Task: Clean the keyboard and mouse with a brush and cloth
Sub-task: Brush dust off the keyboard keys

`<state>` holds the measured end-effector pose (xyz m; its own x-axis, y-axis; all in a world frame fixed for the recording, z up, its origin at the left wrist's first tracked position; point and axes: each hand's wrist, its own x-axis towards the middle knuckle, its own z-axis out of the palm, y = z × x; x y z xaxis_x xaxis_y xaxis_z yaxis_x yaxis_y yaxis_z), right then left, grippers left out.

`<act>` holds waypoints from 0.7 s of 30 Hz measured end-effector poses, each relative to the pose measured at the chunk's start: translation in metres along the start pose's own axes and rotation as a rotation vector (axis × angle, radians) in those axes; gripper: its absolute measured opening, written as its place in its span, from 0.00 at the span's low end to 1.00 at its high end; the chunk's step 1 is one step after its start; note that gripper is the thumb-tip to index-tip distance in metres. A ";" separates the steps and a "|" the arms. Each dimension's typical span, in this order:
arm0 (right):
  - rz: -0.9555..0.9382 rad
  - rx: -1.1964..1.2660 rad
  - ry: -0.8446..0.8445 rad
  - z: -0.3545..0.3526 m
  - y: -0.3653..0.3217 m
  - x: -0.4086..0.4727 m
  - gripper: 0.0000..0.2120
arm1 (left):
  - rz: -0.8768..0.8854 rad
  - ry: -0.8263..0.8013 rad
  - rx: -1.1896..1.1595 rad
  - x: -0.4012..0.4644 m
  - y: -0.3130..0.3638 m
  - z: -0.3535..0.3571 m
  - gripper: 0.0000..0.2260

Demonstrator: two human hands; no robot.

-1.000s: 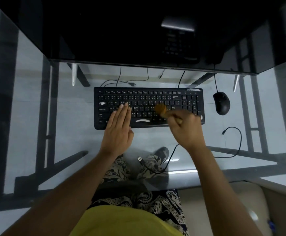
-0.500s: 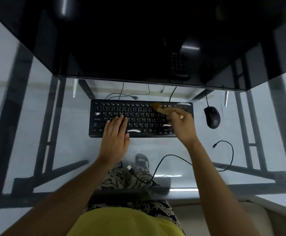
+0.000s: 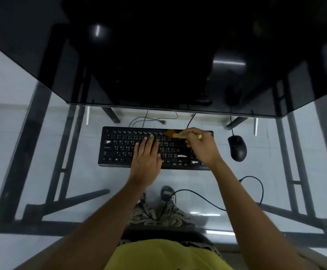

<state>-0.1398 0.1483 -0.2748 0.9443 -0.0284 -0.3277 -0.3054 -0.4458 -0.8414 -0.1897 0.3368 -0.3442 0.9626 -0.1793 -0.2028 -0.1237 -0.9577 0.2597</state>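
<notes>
Brushing the top row while the other hand pins the board

Pretty sensible setup. The left hand (image 3: 146,158) lies flat on the middle of the keyboard (image 3: 119,151), fingers (image 3: 149,142) straight and close together, which looks like it's just there to stop the thing sliding on the glass surface (image 3: 41,152). The right hand (image 3: 202,148) pinches the brush (image 3: 178,135) by its pale handle, laid almost sideways so the brown bristles land on the far row of keys, right of centre. That low angle probably lets the bristles sweep between the keys.

The keyboard is black, full size, sitting square in front of the person, with a few bright glare spots on its keys. The mouse (image 3: 237,148) sits just off its right end, untouched. No cloth in view, so wiping likely comes later.
</notes>
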 end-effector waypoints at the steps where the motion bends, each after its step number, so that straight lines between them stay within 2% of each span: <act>1: 0.004 -0.010 -0.040 -0.001 -0.001 0.002 0.12 | -0.005 0.000 0.000 -0.001 0.001 0.000 0.25; 4: -0.083 -0.190 0.118 -0.006 0.005 0.010 0.11 | -0.011 -0.011 0.016 -0.004 0.003 0.000 0.25; 7: -0.134 -0.243 -0.029 -0.015 0.007 0.010 0.09 | -0.031 -0.033 0.035 -0.005 0.005 0.001 0.26; 9: -0.103 -0.300 -0.118 -0.025 0.008 0.006 0.08 | -0.036 -0.039 0.033 -0.004 0.005 0.002 0.26; 11: -0.046 -0.220 -0.113 -0.038 0.009 0.005 0.09 | -0.048 -0.032 0.039 -0.004 0.008 0.002 0.26; 14: -0.135 -0.143 -0.071 -0.045 0.013 0.001 0.09 | -0.066 -0.025 0.031 -0.004 0.012 0.002 0.26; 17: -0.204 -0.270 -0.174 -0.045 0.025 -0.005 0.09 | -0.073 -0.019 0.033 -0.006 0.014 0.003 0.26; 19: -0.172 -0.364 -0.073 -0.053 0.036 -0.009 0.07 | -0.073 -0.016 0.042 -0.006 0.014 0.004 0.26; 21: -0.144 -0.300 0.087 -0.058 0.041 -0.018 0.07 | -0.076 -0.005 0.047 -0.005 0.014 0.005 0.26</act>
<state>-0.1617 0.0784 -0.2781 0.9860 -0.0165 -0.1660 -0.1308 -0.6940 -0.7080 -0.1973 0.3230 -0.3439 0.9686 -0.1064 -0.2247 -0.0613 -0.9780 0.1992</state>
